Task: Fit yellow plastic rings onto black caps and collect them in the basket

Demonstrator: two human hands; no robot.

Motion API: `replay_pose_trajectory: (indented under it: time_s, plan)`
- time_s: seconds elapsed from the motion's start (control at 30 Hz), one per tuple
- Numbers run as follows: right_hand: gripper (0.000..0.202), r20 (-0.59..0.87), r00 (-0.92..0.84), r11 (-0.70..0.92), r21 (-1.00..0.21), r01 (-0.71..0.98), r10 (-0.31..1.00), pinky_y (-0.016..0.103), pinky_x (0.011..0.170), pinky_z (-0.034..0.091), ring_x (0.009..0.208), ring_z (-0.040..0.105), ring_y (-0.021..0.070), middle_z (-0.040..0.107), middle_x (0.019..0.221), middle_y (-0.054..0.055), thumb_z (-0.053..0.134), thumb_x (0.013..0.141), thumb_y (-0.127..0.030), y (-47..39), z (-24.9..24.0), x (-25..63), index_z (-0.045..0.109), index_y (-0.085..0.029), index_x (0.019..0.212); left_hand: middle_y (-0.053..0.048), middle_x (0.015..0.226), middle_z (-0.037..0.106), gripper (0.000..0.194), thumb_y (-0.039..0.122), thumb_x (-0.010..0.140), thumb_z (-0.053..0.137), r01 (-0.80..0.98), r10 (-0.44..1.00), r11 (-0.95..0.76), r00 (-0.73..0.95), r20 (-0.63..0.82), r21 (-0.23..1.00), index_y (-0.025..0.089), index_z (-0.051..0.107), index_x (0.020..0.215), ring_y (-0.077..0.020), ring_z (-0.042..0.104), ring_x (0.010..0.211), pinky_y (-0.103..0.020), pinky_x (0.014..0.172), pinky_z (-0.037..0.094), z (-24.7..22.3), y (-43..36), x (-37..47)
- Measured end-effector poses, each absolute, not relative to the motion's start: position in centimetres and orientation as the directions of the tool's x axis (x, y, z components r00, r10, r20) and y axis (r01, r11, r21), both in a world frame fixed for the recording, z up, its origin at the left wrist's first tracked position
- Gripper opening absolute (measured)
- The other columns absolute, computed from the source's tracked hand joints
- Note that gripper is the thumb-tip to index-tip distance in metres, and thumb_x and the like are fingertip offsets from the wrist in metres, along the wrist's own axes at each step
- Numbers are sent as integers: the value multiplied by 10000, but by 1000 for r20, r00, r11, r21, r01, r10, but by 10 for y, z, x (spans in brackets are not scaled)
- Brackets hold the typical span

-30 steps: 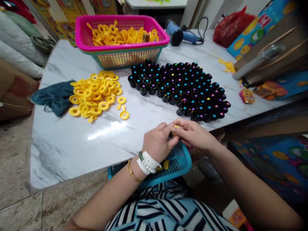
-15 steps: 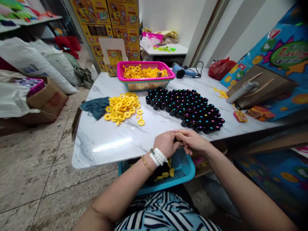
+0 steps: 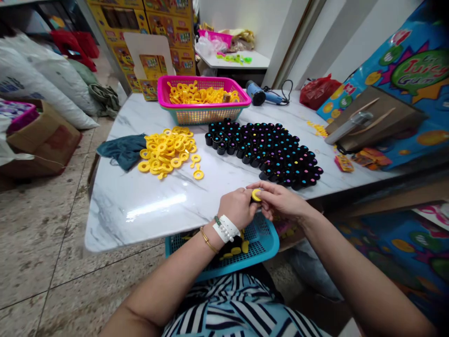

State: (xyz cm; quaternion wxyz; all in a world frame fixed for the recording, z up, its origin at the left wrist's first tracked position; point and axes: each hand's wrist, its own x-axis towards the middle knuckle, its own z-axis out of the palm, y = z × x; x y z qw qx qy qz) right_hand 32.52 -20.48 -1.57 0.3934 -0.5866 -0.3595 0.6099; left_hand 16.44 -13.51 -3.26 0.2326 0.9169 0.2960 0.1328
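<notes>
This looks like a small workshop: stacked boxes [image 3: 170,30] and sacks [image 3: 52,79] near a bench [image 3: 115,196] bearing heaped rings [image 3: 166,149] and massed cups [image 3: 268,147].

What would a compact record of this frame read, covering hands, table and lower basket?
Left hand: grips a black piece, mostly hidden
Right hand: thumb on yellow cap
Table, left: loose pile of yellow rings
Table, centre: clustered black cups, coloured dots
Table, back: pink basket holding yellow rings
Below table edge: blue basket, yellow and black pieces inside

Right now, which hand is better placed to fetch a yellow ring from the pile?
Probably the left hand: it is nearer the yellow pile, while the right hand, farther off, touches a yellow-topped piece.
</notes>
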Motion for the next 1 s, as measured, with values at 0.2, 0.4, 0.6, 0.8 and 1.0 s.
replay_pose_trajectory:
  time_s: [0.2,0.4,0.6,0.8,1.0]
  plan:
    - [612,-380,96,-379,-925,-27,920,204,379,478,394,596,130,558,490,-79,571,873,-421,-217,-17,308,426,-196,1423,-78,952,646,226,252,864,529,414,527,-741,846,76,529,160,591,1061,-212,641,842,-322,728,523,-26,-135,157]
    - [447,-405,76,-378,-895,-236,911,239,430,504,422,621,152,622,501,-25,585,878,-428,-259,-33,278,564,-174,1245,-30,782,615,200,181,832,545,296,447,-733,888,106,612,162,640,1007,-157,608,722,-259,700,501,-17,-134,108]
    - [455,-464,63,-458,-885,-83,884,186,322,406,410,595,127,572,591,-51,620,844,-447,-270,-49,258,573,-182,1211,-112,1075,577,300,280,868,573,722,793,-607,579,189,332,140,606,1132,-201,605,853,-329,766,511,-17,-80,73]
    - [381,-390,209,-406,-913,39,897,175,347,366,394,499,83,512,552,-52,546,878,-425,-261,-45,259,646,-142,1113,-68,967,552,142,259,911,508,767,797,-602,594,108,221,160,609,909,-171,589,789,-284,714,496,-17,-77,88]
    - [430,-20,407,-135,-957,256,913,254,596,554,652,640,101,546,1228,94,574,883,-334,-248,-41,267,569,-261,1307,-70,1001,523,117,184,942,407,412,517,-783,847,121,466,174,521,920,-166,564,826,-290,741,501,-26,-123,123]
